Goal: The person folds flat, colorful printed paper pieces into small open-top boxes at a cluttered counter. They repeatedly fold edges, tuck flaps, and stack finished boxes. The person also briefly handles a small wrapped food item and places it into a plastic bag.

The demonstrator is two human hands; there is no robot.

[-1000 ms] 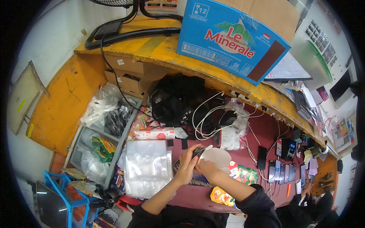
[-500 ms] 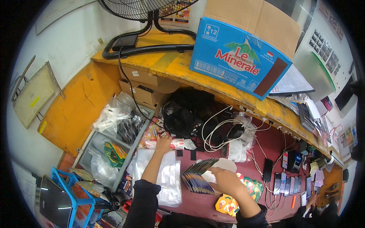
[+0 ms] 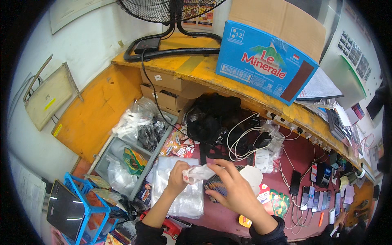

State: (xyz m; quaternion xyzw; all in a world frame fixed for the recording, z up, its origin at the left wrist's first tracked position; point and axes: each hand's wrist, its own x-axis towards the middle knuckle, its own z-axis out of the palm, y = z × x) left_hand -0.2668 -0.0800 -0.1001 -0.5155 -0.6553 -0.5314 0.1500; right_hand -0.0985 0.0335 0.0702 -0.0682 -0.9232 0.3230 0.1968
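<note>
My left hand point(image 3: 176, 179) is closed around a crumpled white wrapped roll with red print point(image 3: 197, 173), held above a stack of clear plastic sleeves point(image 3: 185, 204). My right hand point(image 3: 234, 185) reaches in from the right, fingers spread and thumb apart, its upper fingertips at the roll's right end. Under and beside that hand lies a fanned stack of thin dark-edged packets point(image 3: 214, 185), partly hidden by it. A white rounded card point(image 3: 252, 178) sits just behind, and colourful red, green and yellow packets point(image 3: 279, 202) lie to the right.
A grey divided tray point(image 3: 134, 190) of plastic bags stands left, near a blue rack point(image 3: 92, 208). Behind are a black bag point(image 3: 216, 118) and white cables point(image 3: 241, 141). Several phones point(image 3: 316, 198) lie right, near another person's hand point(image 3: 339, 220). A shelf point(image 3: 183, 65) holds a blue carton point(image 3: 265, 61).
My left hand has lifted the white-and-red roll off the table and brought it nearer, toward the right. My right hand has come off the fanned packets to the roll's end.
</note>
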